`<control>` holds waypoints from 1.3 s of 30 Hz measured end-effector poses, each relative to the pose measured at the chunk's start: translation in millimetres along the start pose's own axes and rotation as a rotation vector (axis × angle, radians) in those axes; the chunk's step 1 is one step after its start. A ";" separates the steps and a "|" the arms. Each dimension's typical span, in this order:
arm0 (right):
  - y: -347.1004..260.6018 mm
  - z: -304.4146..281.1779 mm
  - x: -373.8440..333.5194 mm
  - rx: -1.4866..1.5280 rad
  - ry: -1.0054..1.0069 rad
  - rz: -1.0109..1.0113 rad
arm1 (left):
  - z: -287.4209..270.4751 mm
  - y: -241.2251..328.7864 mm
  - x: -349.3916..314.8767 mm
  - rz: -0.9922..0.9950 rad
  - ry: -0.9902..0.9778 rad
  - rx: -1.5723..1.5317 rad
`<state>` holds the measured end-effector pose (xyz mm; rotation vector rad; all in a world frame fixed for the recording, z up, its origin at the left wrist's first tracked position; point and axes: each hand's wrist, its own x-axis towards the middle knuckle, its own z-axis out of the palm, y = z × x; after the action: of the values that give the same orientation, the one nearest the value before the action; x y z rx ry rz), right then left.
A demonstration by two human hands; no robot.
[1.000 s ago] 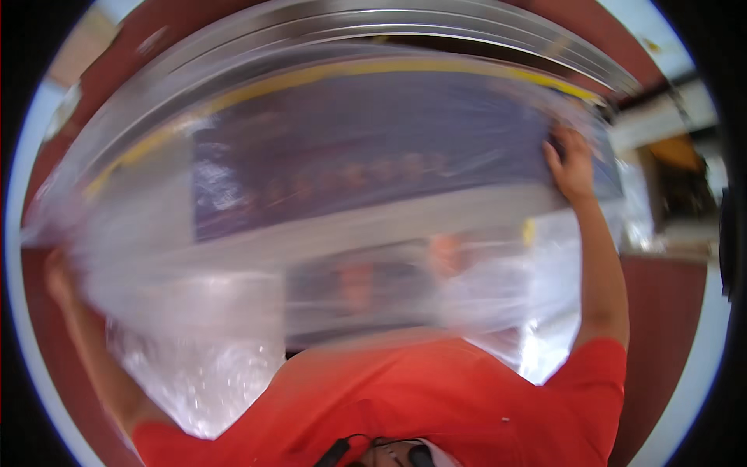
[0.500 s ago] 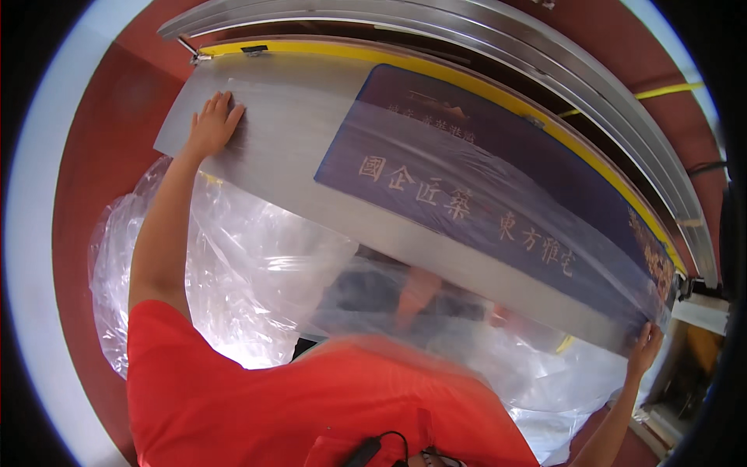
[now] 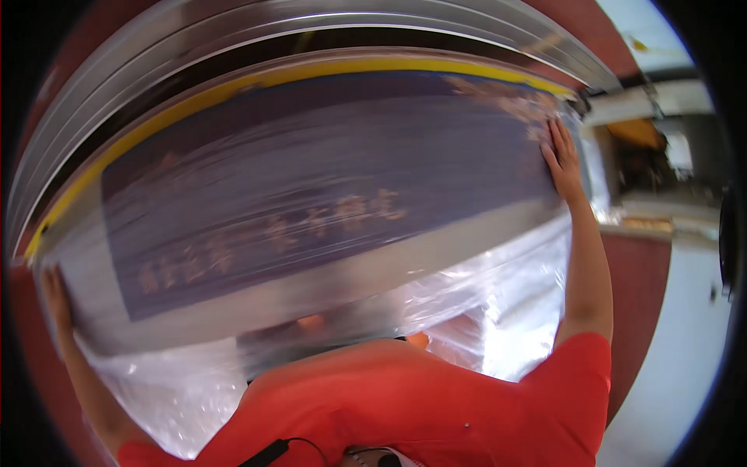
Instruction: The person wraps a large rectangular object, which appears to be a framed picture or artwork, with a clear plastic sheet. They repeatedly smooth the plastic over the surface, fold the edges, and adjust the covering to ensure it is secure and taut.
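Note:
A long sheet of clear plastic film (image 3: 436, 233) lies over a dark blue printed panel (image 3: 327, 171) with light lettering and a golden pattern at its right end. A pale grey border (image 3: 334, 292) runs along the near side of the print. My right hand (image 3: 566, 159) rests flat on the far right end of the sheet, by the golden pattern, fingers stretched out. At the far left end my left hand (image 3: 58, 300), somewhat blurred, lies against the grey border with its fingers extended. Neither hand grips anything that I can see.
Along the far side run a yellow strip (image 3: 194, 107) and a curved-looking silver metal rail (image 3: 233, 39). Loose, shiny clear plastic (image 3: 175, 397) hangs between the panel and my body. Beyond the right end stand machine parts (image 3: 650, 156). Reddish-brown floor (image 3: 642, 288) shows at the right.
My view has swung toward the right end, blurring the picture. My right hand now lies flat on that end, farther up the panel; the left hand stays at the left end.

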<state>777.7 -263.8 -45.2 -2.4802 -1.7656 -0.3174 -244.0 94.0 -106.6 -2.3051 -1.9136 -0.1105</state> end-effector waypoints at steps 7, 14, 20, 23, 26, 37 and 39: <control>-19.9 -5.4 1.2 -0.279 -0.006 0.317 | 13.3 -14.8 20.1 -0.094 -0.213 0.408; 2.5 -17.0 29.7 0.128 -0.088 0.560 | -36.0 72.2 31.4 -0.076 -0.394 0.736; 32.5 -63.6 -108.7 0.020 -0.026 0.852 | -111.8 193.6 28.5 0.090 -0.016 0.601; 66.1 -77.9 -248.5 -0.175 -0.310 0.908 | -125.4 319.9 -53.4 0.683 0.075 -0.414; 106.5 -69.5 -412.7 -0.081 -0.775 0.892 | -129.5 382.5 -119.5 0.893 0.035 -0.311; 2.0 37.8 -684.1 -0.016 -1.149 1.315 | -123.1 372.1 -126.0 0.919 -0.021 -0.174; -25.3 48.6 -648.8 -0.106 -0.977 1.155 | -124.0 365.7 -118.7 0.893 -0.079 -0.142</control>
<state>555.8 -846.5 -232.9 -3.4199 -0.0272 1.0101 97.3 -106.2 -24.8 -3.0408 -0.7582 -0.0517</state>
